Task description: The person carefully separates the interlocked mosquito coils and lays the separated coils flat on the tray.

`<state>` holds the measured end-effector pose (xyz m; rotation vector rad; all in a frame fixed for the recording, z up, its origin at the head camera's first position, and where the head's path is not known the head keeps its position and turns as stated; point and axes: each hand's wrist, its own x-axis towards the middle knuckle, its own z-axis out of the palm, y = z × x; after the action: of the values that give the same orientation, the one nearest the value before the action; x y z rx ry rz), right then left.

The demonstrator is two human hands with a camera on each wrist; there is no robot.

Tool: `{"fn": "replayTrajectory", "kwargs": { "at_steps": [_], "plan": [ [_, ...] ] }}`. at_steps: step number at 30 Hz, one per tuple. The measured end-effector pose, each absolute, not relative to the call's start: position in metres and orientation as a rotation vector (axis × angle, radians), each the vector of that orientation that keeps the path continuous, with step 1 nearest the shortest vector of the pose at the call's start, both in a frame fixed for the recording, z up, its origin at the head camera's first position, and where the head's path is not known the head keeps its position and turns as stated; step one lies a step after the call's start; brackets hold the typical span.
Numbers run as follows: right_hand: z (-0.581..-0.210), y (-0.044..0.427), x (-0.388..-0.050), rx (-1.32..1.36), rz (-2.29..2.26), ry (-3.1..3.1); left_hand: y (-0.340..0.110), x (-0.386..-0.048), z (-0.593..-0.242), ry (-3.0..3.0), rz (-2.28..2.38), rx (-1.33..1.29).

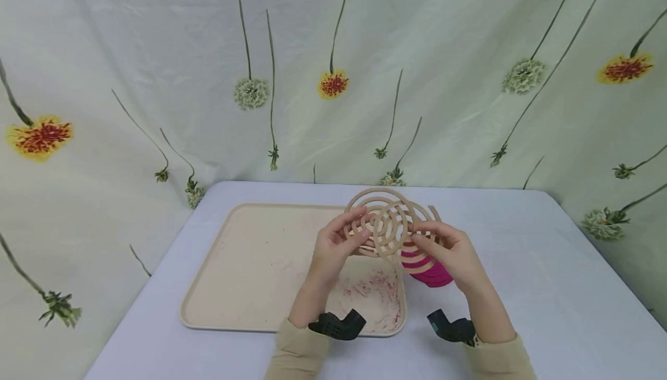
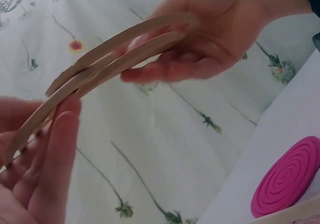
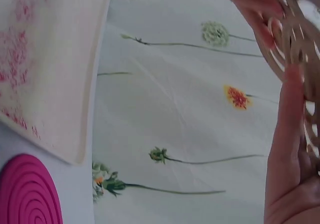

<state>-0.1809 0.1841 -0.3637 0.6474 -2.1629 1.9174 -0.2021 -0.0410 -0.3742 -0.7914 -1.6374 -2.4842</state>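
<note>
Two hands [image 1: 333, 247] [image 1: 454, 254] hold beige coils [image 2: 115, 39] above a white tabletop [image 1: 542, 270], flowered fabric [image 1: 448, 38] behind.

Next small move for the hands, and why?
Probably ease the left hand and right hand slightly apart, gently: both pinch the tan spiral piece from opposite sides, and its loops overlap and cross between them. It's held up off the table, so there seems to be room to spread the loops.
</note>
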Motion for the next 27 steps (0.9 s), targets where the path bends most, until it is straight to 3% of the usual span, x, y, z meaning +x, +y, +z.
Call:
{"fn": "replayTrajectory", "kwargs": {
  "at_steps": [6, 9, 20, 27],
  "plan": [
    [-0.361, 0.208, -0.181, 1.033, 1.883, -2.377, -0.061, -0.206, -0.374, -1.952, -2.446, -1.111],
    [-0.359, 0.210, -0.182, 1.069, 1.880, -2.441, -0.064, -0.205, -0.373, -2.016, -2.415, -1.121],
    [-0.363, 0.185, -0.182, 0.457, 1.929, -2.200, -0.028, -0.200, -0.375, -1.622, -2.382, -0.630],
    [-0.365, 0.159, -0.182, 0.270, 2.119, -1.802, -0.012, -0.195, -0.376, -1.577, -2.288, -0.688]
  ]
}}
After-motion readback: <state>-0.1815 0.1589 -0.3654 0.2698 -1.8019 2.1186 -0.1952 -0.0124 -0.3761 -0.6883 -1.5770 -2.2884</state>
